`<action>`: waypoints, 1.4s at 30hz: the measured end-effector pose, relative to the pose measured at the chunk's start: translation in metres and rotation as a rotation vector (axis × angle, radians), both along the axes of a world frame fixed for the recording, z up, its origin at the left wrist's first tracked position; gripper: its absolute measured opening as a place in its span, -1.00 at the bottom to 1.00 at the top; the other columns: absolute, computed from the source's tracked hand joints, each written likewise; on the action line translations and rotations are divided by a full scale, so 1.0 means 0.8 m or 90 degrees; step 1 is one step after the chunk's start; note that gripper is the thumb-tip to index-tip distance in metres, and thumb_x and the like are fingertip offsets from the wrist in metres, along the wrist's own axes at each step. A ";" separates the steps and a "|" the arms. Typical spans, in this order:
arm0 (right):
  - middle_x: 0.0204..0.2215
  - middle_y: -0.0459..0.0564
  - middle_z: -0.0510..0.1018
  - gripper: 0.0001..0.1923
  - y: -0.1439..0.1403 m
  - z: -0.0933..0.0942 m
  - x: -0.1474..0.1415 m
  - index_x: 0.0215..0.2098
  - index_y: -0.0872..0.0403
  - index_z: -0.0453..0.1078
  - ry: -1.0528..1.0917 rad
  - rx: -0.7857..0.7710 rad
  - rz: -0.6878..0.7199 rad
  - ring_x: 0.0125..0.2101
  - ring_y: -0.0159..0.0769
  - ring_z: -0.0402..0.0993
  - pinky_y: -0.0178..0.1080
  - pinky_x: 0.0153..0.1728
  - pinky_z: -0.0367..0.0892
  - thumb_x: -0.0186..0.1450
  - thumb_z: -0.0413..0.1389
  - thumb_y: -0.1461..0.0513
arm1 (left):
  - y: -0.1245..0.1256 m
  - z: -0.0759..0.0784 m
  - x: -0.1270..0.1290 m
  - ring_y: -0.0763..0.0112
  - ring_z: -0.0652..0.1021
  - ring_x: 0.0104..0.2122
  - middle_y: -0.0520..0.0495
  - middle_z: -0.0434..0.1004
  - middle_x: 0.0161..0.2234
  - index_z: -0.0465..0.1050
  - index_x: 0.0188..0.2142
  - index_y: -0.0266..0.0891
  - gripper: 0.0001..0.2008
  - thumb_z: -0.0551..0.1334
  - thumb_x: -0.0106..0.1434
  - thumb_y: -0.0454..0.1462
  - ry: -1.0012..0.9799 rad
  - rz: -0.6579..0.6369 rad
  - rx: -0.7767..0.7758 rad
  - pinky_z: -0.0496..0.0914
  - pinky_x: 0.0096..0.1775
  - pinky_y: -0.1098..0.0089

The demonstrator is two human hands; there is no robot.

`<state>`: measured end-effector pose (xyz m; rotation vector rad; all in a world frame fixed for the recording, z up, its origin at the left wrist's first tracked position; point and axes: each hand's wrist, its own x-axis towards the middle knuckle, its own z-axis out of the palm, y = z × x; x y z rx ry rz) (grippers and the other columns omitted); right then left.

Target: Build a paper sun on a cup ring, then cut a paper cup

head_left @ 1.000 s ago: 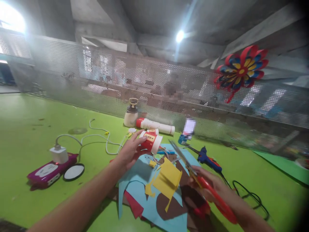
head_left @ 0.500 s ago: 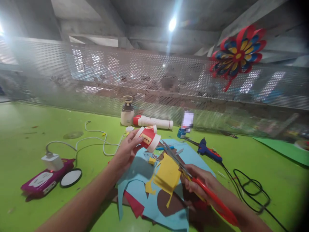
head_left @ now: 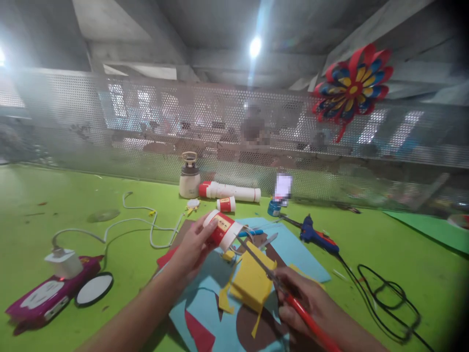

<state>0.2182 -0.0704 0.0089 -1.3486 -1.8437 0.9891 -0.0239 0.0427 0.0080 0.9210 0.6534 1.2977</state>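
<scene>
My left hand [head_left: 196, 243] is closed around a red and white paper cup [head_left: 229, 229], held on its side with the white rim towards the right. In my right hand [head_left: 296, 296] is a pair of scissors [head_left: 266, 266] with red handles; the blades point up and left, their tips at the cup's rim. Whether they touch the rim I cannot tell. Below both hands lie cut sheets: yellow paper [head_left: 252, 278], light blue paper [head_left: 284, 244], a brown piece [head_left: 254, 320] and a red scrap [head_left: 200, 332].
Behind stand another paper cup [head_left: 226, 204], a stack of white cups [head_left: 234, 192], a spray bottle [head_left: 189, 182] and a blue jar [head_left: 274, 208]. A glue gun [head_left: 317, 235] with black cord lies right. A purple power strip [head_left: 54, 298] and round mirror [head_left: 94, 288] are left.
The cup in my left hand has come down a little, uncovering the second cup behind it. The scissors have moved slightly left and down, and their blades look closer together. The view has shifted slightly.
</scene>
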 end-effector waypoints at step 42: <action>-0.18 0.09 0.50 -0.55 0.005 -0.009 -0.010 0.07 0.01 0.37 -0.411 0.050 -0.147 -0.19 -0.07 0.44 -0.10 -0.16 0.31 0.24 0.13 0.06 | 0.008 0.024 -0.014 0.42 0.53 -0.49 -0.04 0.53 -0.42 0.47 -0.25 -0.30 -0.80 0.27 0.12 -0.27 -0.079 0.147 -0.127 0.49 -0.47 0.41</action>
